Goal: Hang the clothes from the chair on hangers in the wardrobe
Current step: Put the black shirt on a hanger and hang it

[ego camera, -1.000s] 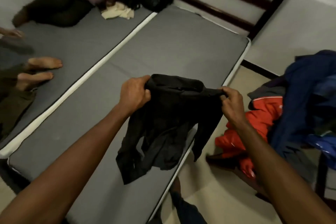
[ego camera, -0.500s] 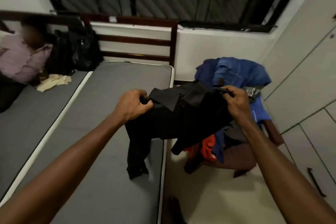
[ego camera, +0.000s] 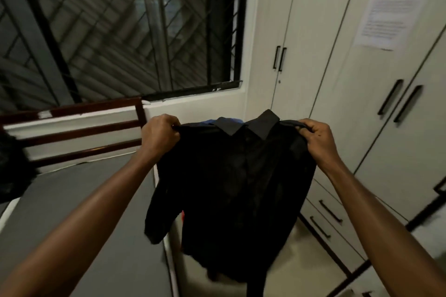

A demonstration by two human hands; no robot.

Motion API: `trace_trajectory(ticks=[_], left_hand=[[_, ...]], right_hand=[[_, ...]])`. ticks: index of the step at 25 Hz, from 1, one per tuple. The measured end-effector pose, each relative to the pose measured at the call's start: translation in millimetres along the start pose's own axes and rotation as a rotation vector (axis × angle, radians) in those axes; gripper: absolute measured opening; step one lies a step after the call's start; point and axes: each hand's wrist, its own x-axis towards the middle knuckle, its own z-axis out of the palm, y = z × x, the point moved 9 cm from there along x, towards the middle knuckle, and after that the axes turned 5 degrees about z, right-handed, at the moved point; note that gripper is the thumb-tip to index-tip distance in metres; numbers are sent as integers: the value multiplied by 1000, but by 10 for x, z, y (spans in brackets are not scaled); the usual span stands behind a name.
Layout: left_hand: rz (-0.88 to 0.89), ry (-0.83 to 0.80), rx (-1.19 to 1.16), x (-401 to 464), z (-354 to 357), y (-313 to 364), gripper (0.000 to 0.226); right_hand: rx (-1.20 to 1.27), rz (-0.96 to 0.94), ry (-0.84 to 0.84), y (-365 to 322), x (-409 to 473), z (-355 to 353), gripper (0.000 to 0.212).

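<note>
**Black shirt held up by both shoulders**

Black collared shirt (ego camera: 241, 176) hangs spread out in the air in front of the person, collar at the top, body and sleeves drooping downward. The left hand (ego camera: 160, 134) has its fingers curled tightly round the shirt's left shoulder; the right hand (ego camera: 317, 135) pinches and grips the right shoulder the same way. A sliver of blue cloth (ego camera: 210, 121) peeks out just behind the collar. Below and left of the shirt lies a grey mattress (ego camera: 84, 212) with a dark wooden headboard (ego camera: 79, 125) at its far end, under a barred window (ego camera: 120, 26). To the right stands the pale wardrobe (ego camera: 337, 67), its doors closed, black handles (ego camera: 399, 101) on them, a printed paper sheet (ego camera: 395, 5) stuck on one door, and drawers (ego camera: 330, 219) low down.
</note>
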Motion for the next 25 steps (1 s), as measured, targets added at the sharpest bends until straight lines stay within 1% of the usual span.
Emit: trace_trajectory(ticks=[2,5,7,8,10,12,13,14,15,16,17,18,20,23,25], left_hand=[[36,14,-67,163,84,398,14],[69,-18,-272,319,281,1066,26],[144,-69,-392,331,401,1628,32],[184,-111,-475,315,460,1926,35],[252,-254,-748,241,579,2502,37],[317,-389,-963,105,646,3087,32],[345,-446,-1020,7,669,3383,26],[379,-498,-1065,-107,701,3687,21],[420,-537,-1081,-242,735,4006,21],[464,-563,-1071,-382,775,4301,25],[516,-580,-1034,-536,820,4627,21],[561,-583,-1018,-678,862,4927,13],[621,-544,-1049,-926,960,5454,12],[624,-503,-1184,-1328,1179,6224,18],[599,-547,-1260,-1566,1353,6725,25]], right_hand=[[-52,-19,36,-78,-130,-457,29],[-11,-23,223,-149,-432,-1309,29],[-6,-36,296,-206,-691,-1758,36],[-14,-37,325,-227,-847,-1965,39],[23,-30,430,-234,-1197,-2451,38],[67,-36,575,-226,-1587,-3066,36],[55,-34,633,-213,-1774,-3355,37],[38,-20,674,-184,-1953,-3620,39],[23,-3,713,-141,-2137,-3881,40],[29,10,750,-94,-2312,-4112,42],[35,12,790,-69,-2509,-4360,45],[38,15,826,-48,-2710,-4593,49],[49,30,877,14,-3106,-5020,50],[63,47,964,4,-3749,-5649,43],[53,71,1049,-4,-4156,-6039,45]])
